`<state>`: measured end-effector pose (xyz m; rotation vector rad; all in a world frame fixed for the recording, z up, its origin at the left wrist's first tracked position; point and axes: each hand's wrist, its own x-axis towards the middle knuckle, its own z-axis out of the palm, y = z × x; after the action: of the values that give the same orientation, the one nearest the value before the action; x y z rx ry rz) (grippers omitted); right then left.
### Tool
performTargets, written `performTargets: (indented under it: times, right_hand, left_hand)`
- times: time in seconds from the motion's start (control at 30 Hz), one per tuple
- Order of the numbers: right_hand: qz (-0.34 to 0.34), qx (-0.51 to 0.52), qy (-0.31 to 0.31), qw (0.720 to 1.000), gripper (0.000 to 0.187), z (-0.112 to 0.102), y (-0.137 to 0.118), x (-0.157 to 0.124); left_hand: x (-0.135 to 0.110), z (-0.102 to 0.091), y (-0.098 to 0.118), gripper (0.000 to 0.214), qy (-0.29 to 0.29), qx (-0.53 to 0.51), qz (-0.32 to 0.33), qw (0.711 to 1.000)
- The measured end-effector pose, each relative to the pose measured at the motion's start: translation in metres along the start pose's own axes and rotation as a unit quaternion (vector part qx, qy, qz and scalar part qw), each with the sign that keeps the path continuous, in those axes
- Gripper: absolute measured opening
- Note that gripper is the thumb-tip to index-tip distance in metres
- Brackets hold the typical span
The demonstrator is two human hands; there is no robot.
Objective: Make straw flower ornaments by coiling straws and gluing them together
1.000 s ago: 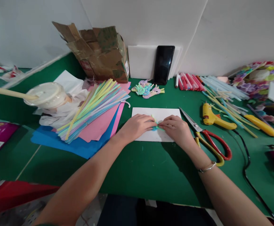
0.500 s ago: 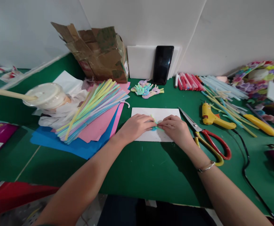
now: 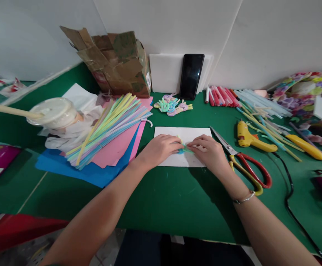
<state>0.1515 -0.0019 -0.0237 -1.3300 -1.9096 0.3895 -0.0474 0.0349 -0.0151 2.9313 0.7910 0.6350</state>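
Over a white sheet (image 3: pixel 174 160) on the green table, my left hand (image 3: pixel 163 147) and my right hand (image 3: pixel 208 150) meet at a small green and blue pipe-cleaner piece (image 3: pixel 182 150). My left fingers are closed on its left side, pressing it near the sheet. From the right, my right thumb and fingertips pinch the green end. The fingers hide part of the piece. Behind the sheet lie several twisted pastel pipe-cleaner shapes (image 3: pixel 168 105). Scissors (image 3: pixel 234 152) with red and yellow handles lie just right of my right hand.
At left, a bundle of pastel pipe cleaners (image 3: pixel 108 127) rests on pink and blue sheets (image 3: pixel 75 168), beside a lidded cup (image 3: pixel 52 112). A cardboard box (image 3: pixel 119 66) and a phone (image 3: pixel 192 77) stand behind. Rightward are a yellow glue gun (image 3: pixel 253 138), its cord, and red markers (image 3: pixel 223 96).
My right fingertips have shifted slightly to the right along the piece, and more of its green part shows between the hands. My left hand stays where it was.
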Motion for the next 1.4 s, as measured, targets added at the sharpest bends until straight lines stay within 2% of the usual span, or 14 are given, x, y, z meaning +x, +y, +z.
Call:
performTargets:
  times: [0.3, 0.7, 1.4]
  right_hand:
    - [-0.009, -0.023, -0.053, 0.998, 0.009, -0.0072, -0.0044, -0.0009]
    - [-0.026, -0.035, -0.040, 0.998, 0.012, 0.0002, 0.0017, -0.0006]
    - [-0.020, -0.049, -0.058, 0.997, 0.012, 0.0002, 0.0010, -0.0006]
  left_hand:
    - [-0.0006, -0.0002, -0.0002, 0.016, -0.006, -0.009, -0.005, 1.000]
    - [-0.0002, -0.0011, 0.0010, 0.017, -0.012, -0.018, -0.012, 1.000]
    - [-0.0003, -0.0015, 0.0002, 0.017, -0.017, -0.028, -0.015, 0.999]
